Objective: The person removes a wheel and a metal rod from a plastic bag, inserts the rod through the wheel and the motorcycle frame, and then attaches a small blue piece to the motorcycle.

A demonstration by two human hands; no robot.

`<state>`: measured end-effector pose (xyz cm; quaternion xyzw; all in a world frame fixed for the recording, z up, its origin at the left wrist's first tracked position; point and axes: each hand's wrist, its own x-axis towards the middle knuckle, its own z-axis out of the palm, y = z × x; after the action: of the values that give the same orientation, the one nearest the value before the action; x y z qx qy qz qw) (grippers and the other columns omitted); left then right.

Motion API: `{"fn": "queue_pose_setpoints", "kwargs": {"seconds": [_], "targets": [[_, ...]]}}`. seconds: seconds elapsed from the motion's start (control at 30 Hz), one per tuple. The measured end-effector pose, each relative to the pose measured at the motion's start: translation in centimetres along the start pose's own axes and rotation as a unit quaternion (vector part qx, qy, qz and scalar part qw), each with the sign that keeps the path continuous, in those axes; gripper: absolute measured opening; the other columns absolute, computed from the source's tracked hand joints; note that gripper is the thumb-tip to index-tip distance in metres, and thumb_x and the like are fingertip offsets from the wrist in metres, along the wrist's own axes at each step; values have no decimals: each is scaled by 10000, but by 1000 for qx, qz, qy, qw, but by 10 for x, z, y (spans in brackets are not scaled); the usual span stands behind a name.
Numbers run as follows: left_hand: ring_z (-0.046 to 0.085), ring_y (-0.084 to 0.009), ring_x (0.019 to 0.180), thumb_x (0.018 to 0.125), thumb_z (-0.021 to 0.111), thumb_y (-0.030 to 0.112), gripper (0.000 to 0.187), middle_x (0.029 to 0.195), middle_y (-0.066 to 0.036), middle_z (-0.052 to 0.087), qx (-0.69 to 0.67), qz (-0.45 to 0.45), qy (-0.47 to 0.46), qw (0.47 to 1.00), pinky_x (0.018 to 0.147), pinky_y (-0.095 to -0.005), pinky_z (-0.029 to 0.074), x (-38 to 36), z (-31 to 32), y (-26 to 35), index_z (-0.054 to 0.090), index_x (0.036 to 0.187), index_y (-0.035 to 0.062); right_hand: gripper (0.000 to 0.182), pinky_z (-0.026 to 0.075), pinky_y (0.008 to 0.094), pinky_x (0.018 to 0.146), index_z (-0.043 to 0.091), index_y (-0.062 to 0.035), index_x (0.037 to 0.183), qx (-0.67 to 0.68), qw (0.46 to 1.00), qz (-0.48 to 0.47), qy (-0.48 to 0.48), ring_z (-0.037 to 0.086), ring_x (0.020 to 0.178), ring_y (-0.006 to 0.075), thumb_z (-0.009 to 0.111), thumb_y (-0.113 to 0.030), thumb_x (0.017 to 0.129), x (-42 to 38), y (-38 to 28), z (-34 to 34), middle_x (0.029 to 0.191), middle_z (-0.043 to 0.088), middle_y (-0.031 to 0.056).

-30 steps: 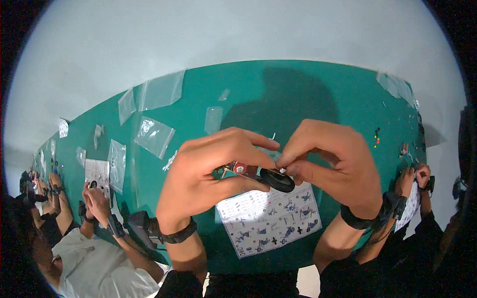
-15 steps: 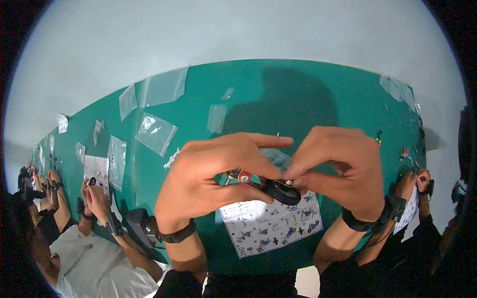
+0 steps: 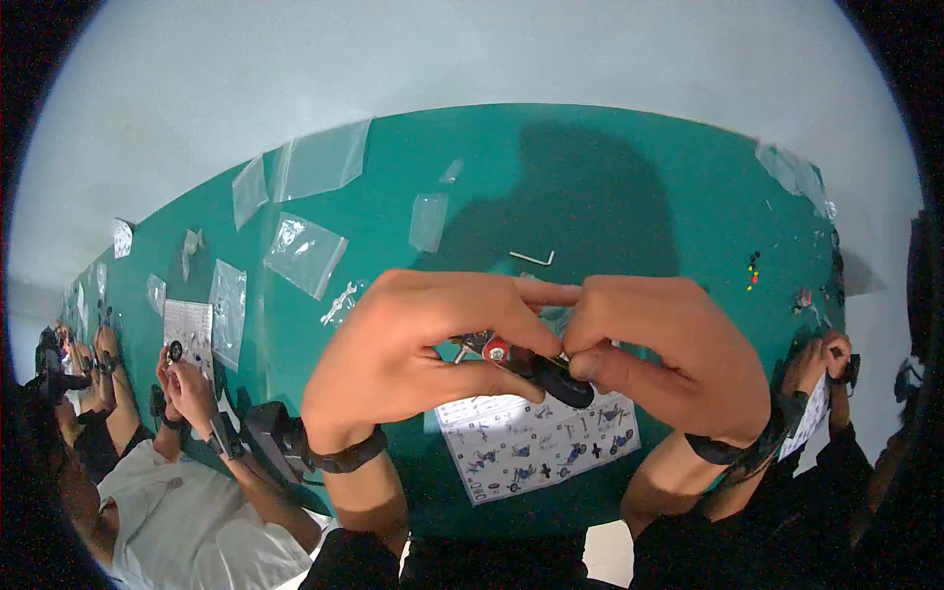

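Observation:
My left hand (image 3: 423,354) is closed on a small model assembly with a red round part (image 3: 496,350) and metal pieces. A black wheel (image 3: 562,383) is at the assembly's right end, between my two hands. The thumb and forefinger of my right hand (image 3: 674,359) pinch together at the wheel's upper edge, on a part too small and covered to name. Beneath the hands lies a printed instruction sheet (image 3: 536,452) with small drawings. An L-shaped hex key (image 3: 532,259) rests on the green table (image 3: 590,128) beyond the hands.
Clear plastic bags (image 3: 306,255) lie to the left, near a small wrench (image 3: 339,303). Small coloured parts (image 3: 753,271) are at the right. A person in a white shirt (image 3: 197,511) holds a small wheel (image 3: 176,351) at the left. Another person's hands (image 3: 821,359) are at the far right.
My right hand has shifted slightly down and right, and its fingers have moved at the wheel. The hex key now shows in full above my hands. The view has moved slightly.

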<state>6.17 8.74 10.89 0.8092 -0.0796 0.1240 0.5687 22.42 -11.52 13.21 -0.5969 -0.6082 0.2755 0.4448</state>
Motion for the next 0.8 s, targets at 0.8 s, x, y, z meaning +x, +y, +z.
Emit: {"fn": "queue_pose_setpoints", "kwargs": {"seconds": [0.8], "targets": [[823,-302,1041,741,960,57,339,1038,-159,832,-16,11,59,998,794,-360,630,-6,-6,-4,789,1033,33,141,568,299,686,755,26,1040,92,992,41,70,699,819,182,766,77,909,8,5,8,967,713,113]]}}
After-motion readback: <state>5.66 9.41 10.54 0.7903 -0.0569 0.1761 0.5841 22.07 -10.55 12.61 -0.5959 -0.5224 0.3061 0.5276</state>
